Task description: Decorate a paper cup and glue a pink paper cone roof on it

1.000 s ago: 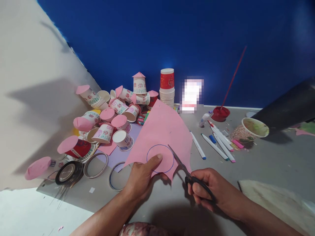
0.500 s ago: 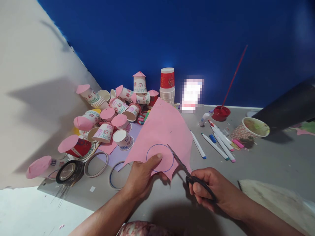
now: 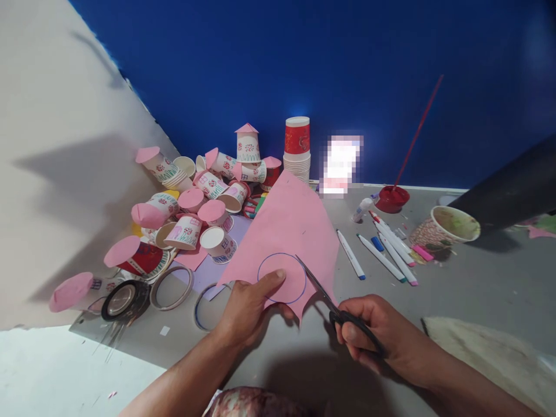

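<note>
My left hand (image 3: 254, 298) pinches a large sheet of pink paper (image 3: 295, 220), thumb on top and fingers underneath. A circle (image 3: 259, 272) is drawn on the sheet in blue line, and the thumb lies across its inside. The sheet's near edge is cut into curved notches. In my right hand (image 3: 369, 327) is a pair of black-handled scissors (image 3: 319, 286), gripped by the handles. Their blades lie at the sheet just right of the circle, the tip touching near its upper right line. The blades look nearly closed.
Decorated paper cups with pink paper roofs (image 3: 186, 231) crowd the left. Behind stands a stack of cups (image 3: 297, 145). Markers (image 3: 382, 260), a glue bottle (image 3: 362, 209), a red dish with a stick (image 3: 392, 200) and a patterned cup (image 3: 447, 226) lie right. Tape rings (image 3: 171, 288) sit left.
The view has shifted slightly. Both hands, the pink paper and the scissors stay in almost the same places relative to each other.
</note>
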Available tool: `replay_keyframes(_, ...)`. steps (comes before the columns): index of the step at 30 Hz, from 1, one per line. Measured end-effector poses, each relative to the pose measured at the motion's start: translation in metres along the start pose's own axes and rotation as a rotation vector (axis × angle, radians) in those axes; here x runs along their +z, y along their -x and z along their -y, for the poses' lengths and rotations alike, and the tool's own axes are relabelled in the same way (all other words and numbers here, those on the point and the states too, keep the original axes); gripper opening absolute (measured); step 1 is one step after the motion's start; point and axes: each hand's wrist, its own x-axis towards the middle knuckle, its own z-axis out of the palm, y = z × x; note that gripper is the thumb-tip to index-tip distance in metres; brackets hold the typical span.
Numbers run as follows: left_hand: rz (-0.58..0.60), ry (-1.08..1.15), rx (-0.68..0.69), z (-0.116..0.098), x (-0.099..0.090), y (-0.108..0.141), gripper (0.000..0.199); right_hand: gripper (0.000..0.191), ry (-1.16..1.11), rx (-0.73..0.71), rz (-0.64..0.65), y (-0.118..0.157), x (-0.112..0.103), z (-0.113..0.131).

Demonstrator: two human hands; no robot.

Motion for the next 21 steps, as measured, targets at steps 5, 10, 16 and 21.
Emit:
replay_keyframes(5,0.113,0.026,0.02,0.014,-0.01,-0.008,0.035,0.069,0.005,-0.006,0.009,0.0,-0.001,-0.001)
replay_keyframes(10,0.129,-0.007,0.002,0.017,-0.016,-0.011,0.04,0.073,0.003,0.008,0.005,0.0,-0.001,0.0)
replay_keyframes(16,0.086,0.026,-0.045,0.016,-0.021,-0.014,0.035,0.062,0.019,0.005,0.032,0.0,-0.003,-0.003)
replay_keyframes(21,0.09,-0.014,-0.048,0.015,-0.023,-0.015,0.033,0.056,0.032,-0.005,0.045,-0.001,-0.006,-0.007)
